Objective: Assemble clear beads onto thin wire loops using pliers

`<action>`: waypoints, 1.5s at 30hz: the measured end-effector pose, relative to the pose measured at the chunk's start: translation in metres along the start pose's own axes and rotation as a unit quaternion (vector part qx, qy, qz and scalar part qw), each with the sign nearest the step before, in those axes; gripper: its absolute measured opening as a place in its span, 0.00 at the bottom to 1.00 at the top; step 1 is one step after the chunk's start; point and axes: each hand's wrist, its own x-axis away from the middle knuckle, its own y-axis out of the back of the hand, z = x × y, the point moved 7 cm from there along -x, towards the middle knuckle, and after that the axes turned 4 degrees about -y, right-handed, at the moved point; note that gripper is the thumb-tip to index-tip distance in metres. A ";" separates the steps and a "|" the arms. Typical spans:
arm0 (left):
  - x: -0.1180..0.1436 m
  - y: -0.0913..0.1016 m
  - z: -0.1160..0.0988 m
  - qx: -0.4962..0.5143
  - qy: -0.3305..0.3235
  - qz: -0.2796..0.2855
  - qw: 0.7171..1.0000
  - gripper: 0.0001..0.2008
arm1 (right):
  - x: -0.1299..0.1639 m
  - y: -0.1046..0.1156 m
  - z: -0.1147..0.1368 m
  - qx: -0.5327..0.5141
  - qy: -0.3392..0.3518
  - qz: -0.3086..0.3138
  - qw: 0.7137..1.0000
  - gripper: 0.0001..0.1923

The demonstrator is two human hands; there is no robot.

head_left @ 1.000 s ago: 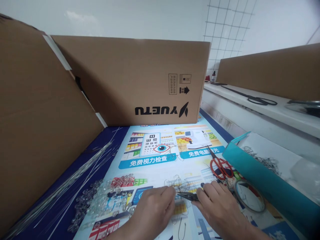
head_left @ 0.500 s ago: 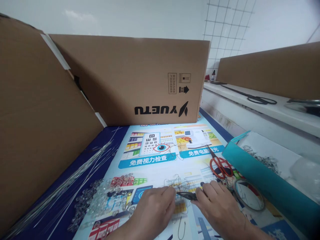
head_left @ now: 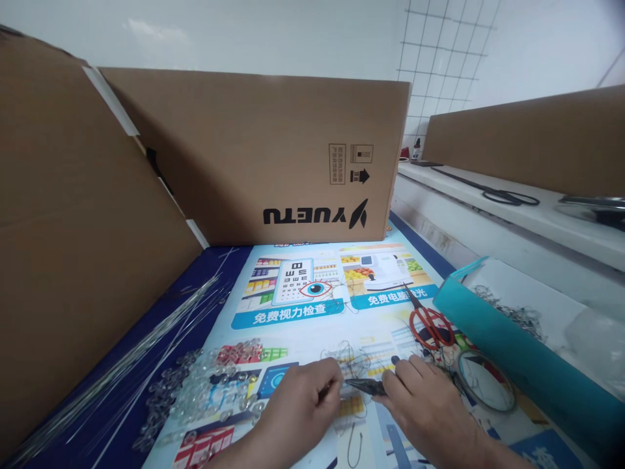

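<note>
My right hand (head_left: 424, 400) is wrapped round a pair of needle-nose pliers (head_left: 364, 385), whose dark jaws point left. Just off the jaw tips, my left hand (head_left: 305, 404) is closed in a pinch; what its fingers hold is too small and hidden to make out. Thin bent wires (head_left: 347, 353) lie on the printed sheet (head_left: 297, 333) beyond both hands, and a hooked wire (head_left: 355, 446) lies nearer, between the wrists. Clear round beads (head_left: 209, 381) are spread in a pile to the left of my left hand.
Red-handled scissors (head_left: 430, 326) and a round roll (head_left: 486, 381) lie right of my hands. A teal box (head_left: 517, 355) holds tangled wires. Long thin wires (head_left: 146, 355) run along the left. Cardboard panels (head_left: 244, 156) stand at the back and left.
My left hand has rolled slightly, so a gap shows between thumb and curled fingers. The pliers' tips have shifted slightly; my right hand keeps its grip on them.
</note>
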 end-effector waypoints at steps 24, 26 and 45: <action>-0.005 0.004 0.011 0.056 0.049 -0.014 0.997 0.07 | 0.006 0.002 0.005 -0.007 0.023 -0.008 1.000 0.09; -0.005 0.004 0.010 0.038 0.046 -0.018 0.998 0.08 | 0.006 0.003 0.007 0.006 0.033 -0.018 0.999 0.09; -0.002 -0.001 0.008 -0.023 0.021 -0.016 0.999 0.09 | 0.007 0.001 0.010 0.014 0.058 -0.020 0.998 0.06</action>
